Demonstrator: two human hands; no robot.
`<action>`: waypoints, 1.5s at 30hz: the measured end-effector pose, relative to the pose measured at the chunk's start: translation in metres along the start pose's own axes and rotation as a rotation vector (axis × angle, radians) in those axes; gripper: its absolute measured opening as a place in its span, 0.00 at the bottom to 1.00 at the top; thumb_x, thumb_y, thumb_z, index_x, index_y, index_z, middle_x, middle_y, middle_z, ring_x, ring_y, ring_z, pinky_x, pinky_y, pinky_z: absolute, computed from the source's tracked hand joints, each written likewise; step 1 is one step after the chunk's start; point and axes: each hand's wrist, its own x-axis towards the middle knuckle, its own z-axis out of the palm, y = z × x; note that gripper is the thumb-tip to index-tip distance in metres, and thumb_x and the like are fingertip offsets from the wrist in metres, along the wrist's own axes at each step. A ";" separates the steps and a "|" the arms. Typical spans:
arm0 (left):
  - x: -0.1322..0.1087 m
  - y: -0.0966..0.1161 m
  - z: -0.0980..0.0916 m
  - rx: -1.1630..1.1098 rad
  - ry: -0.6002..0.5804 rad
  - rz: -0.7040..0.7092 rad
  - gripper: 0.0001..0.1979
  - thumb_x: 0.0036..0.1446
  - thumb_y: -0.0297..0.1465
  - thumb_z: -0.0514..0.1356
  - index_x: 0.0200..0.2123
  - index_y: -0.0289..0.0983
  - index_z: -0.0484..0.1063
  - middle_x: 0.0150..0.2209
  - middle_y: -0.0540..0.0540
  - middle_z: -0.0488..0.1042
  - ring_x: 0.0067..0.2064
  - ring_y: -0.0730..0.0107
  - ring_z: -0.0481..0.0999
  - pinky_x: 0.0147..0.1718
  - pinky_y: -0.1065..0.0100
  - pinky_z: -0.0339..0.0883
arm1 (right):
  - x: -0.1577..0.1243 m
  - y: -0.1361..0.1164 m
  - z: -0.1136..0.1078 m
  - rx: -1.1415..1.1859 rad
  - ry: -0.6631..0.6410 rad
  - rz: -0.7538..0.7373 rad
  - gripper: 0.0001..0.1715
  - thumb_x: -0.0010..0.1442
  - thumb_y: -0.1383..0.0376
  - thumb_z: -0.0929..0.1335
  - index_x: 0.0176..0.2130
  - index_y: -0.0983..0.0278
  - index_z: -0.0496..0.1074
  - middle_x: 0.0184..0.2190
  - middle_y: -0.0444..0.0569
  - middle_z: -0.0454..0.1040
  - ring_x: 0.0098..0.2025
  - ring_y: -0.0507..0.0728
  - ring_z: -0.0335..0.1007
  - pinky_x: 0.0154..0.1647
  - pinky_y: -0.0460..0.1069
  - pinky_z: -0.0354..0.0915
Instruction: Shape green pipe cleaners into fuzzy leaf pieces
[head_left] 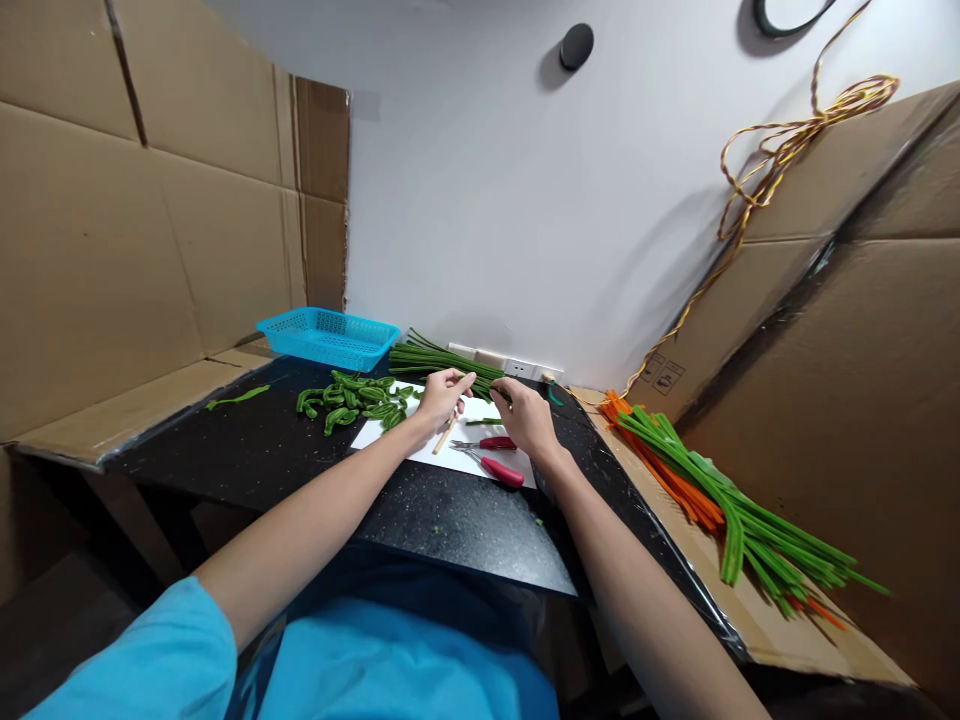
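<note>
My left hand (444,396) is closed, thumb against fingers, above a white sheet (367,437). A short, pale wooden stick (445,436) sticks out below its fingers and appears to be held there. To its right, my right hand (526,412) has its fingers curled together; whatever they pinch is too small or hidden to name. Pliers with red handles (501,471) lie on the sheet below the hands. Between the hands a short dark green fuzzy stem (484,422) rests on it. Several looped green fuzzy stem pieces (356,395) are piled left of my left hand.
Behind the hands lies a bundle of long dark green stems (435,358). A blue plastic basket (330,340) stands at the back left of the black table (300,470). Bright green stems (750,510) and orange stems (675,485) lie on cardboard at right. Cardboard walls flank both sides.
</note>
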 end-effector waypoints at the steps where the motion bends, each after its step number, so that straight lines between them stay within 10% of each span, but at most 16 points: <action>1: 0.000 0.000 0.000 0.002 0.001 -0.002 0.13 0.64 0.35 0.67 0.31 0.34 0.71 0.25 0.52 0.72 0.14 0.82 0.66 0.11 0.77 0.49 | 0.000 0.001 0.000 0.011 0.011 -0.005 0.12 0.72 0.63 0.64 0.49 0.57 0.76 0.47 0.49 0.82 0.43 0.60 0.78 0.38 0.49 0.64; 30: -0.009 0.000 0.002 0.018 -0.186 -0.069 0.10 0.61 0.32 0.69 0.41 0.31 0.79 0.32 0.42 0.81 0.17 0.78 0.71 0.12 0.77 0.55 | 0.002 0.001 -0.001 0.071 -0.044 -0.067 0.13 0.72 0.64 0.65 0.43 0.61 0.79 0.41 0.51 0.83 0.41 0.57 0.77 0.44 0.48 0.66; 39: -0.004 0.001 0.001 0.012 -0.054 -0.058 0.07 0.60 0.30 0.70 0.37 0.32 0.78 0.33 0.41 0.82 0.18 0.78 0.72 0.12 0.77 0.55 | 0.004 0.005 0.000 0.015 0.091 -0.068 0.17 0.70 0.68 0.62 0.55 0.62 0.73 0.46 0.55 0.79 0.45 0.62 0.75 0.50 0.54 0.64; 45: -0.003 0.002 -0.002 -0.016 0.002 -0.052 0.06 0.61 0.29 0.69 0.35 0.32 0.77 0.34 0.42 0.82 0.19 0.78 0.72 0.13 0.77 0.56 | 0.004 0.012 -0.005 -0.042 0.213 -0.033 0.11 0.66 0.70 0.65 0.45 0.60 0.76 0.46 0.56 0.76 0.51 0.67 0.70 0.54 0.60 0.62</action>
